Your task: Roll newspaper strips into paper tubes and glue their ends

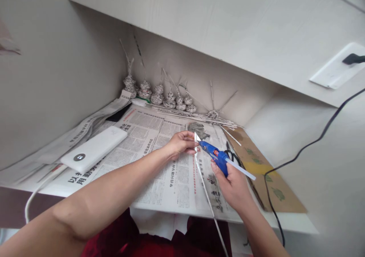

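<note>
My left hand pinches the upper end of a long, thin white paper cord, which hangs down past the table's front edge. A blue hot glue gun is in my right hand, fingers wrapped round its handle. Out of the gun's rear sticks a pale glue stick. The gun's nozzle points left and meets or nearly meets the cord at my left fingertips; contact is too small to tell.
Newspaper covers the table. Several woven paper gourd shapes line the back wall, with thin paper sticks before them. A white power strip or box lies left, cardboard right. A black cable hangs from the wall socket.
</note>
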Available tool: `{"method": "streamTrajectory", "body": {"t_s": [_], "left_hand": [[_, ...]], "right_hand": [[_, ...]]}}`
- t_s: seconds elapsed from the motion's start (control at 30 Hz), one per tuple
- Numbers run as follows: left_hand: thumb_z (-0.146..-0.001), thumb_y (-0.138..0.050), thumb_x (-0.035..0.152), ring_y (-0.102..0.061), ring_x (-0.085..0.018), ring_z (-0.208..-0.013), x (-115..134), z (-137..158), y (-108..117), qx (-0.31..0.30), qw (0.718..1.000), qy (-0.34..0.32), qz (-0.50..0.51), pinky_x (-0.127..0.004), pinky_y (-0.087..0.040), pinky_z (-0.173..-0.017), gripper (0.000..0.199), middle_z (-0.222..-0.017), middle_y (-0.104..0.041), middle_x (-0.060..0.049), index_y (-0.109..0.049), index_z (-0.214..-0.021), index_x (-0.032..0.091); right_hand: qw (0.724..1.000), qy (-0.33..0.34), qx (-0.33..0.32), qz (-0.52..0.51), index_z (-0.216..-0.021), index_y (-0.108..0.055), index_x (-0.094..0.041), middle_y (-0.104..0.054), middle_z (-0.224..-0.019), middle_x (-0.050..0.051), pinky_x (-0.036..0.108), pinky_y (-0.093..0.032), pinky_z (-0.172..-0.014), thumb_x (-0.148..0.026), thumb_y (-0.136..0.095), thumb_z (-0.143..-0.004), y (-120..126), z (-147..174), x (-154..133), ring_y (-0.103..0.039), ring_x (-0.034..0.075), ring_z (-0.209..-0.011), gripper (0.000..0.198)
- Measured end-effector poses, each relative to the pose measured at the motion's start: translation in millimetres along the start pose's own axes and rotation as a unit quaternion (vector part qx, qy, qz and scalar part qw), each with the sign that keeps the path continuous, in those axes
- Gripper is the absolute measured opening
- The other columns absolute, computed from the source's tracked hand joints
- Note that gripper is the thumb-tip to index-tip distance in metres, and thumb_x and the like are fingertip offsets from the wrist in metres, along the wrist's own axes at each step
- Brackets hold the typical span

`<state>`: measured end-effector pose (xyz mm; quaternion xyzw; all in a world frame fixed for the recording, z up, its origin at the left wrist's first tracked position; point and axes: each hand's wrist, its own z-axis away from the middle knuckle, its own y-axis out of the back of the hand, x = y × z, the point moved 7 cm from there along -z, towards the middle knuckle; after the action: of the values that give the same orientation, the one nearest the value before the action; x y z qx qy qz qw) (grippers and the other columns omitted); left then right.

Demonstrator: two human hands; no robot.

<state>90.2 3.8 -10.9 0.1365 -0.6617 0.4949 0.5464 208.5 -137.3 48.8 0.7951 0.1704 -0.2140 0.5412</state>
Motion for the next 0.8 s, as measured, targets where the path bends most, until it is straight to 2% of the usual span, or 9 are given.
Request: {"method": "streamTrajectory", "body": {"t_s": [0.1, 0.2, 0.37, 0.5, 0.8], "left_hand": [[-0.061, -0.077, 0.008, -0.069, -0.018, -0.063, 0.1, -0.1, -0.3, -0.002, 1.000, 0.000, -0.003, -0.022, -0.055, -0.049, 0.032, -0.079, -0.068, -0.007, -0.057, -0.086, 0.013], [-0.061, -0.077, 0.007, -0.069, -0.018, -0.064, 0.3, 0.5, -0.7, -0.003, 1.000, 0.002, -0.004, -0.022, -0.054, -0.049, 0.032, -0.079, -0.069, -0.007, -0.057, -0.086, 0.013], [-0.058, -0.080, 0.010, -0.068, -0.018, -0.063, -0.3, 0.8, -0.4, -0.001, 1.000, 0.008, 0.001, -0.023, -0.055, -0.050, 0.036, -0.077, -0.068, -0.006, -0.058, -0.085, 0.013], [-0.060, -0.079, 0.009, -0.068, -0.017, -0.063, -2.0, -1.0, -0.1, -0.010, 1.000, 0.000, 0.002, -0.024, -0.055, -0.053, 0.033, -0.076, -0.068, -0.006, -0.058, -0.086, 0.012], [-0.062, -0.077, 0.009, -0.068, -0.017, -0.064, -1.3, -1.5, 1.5, -0.006, 1.000, 0.000, -0.004, -0.025, -0.056, -0.053, 0.032, -0.076, -0.068, -0.006, -0.058, -0.087, 0.012]], "right_hand": [[1.000, 0.005, 0.004, 0.014, -0.096, -0.061, -0.019, -0.064, -0.077, 0.002, 0.028, -0.044, -0.067, -0.040, -0.047, -0.089, 1.1, 0.7, 0.6, -0.058, 0.018, -0.070, 0.026], [1.000, -0.003, -0.006, 0.018, -0.093, -0.060, -0.020, -0.063, -0.076, 0.002, 0.028, -0.044, -0.066, -0.040, -0.046, -0.089, 0.7, 1.7, 3.7, -0.058, 0.019, -0.071, 0.024], [0.999, 0.006, 0.003, 0.035, -0.106, -0.056, -0.020, -0.064, -0.083, 0.003, 0.029, -0.043, -0.063, -0.038, -0.045, -0.090, 1.4, 2.2, 1.7, -0.059, 0.020, -0.073, 0.027], [0.999, 0.002, -0.011, 0.044, -0.105, -0.055, -0.021, -0.061, -0.073, 0.000, 0.029, -0.042, -0.061, -0.039, -0.044, -0.090, -1.5, 2.9, -1.6, -0.056, 0.018, -0.063, 0.025], [0.999, -0.005, -0.018, 0.042, -0.109, -0.053, -0.022, -0.062, -0.079, 0.001, 0.029, -0.041, -0.064, -0.039, -0.045, -0.090, -0.9, 4.3, -1.0, -0.057, 0.018, -0.067, 0.026]]}}
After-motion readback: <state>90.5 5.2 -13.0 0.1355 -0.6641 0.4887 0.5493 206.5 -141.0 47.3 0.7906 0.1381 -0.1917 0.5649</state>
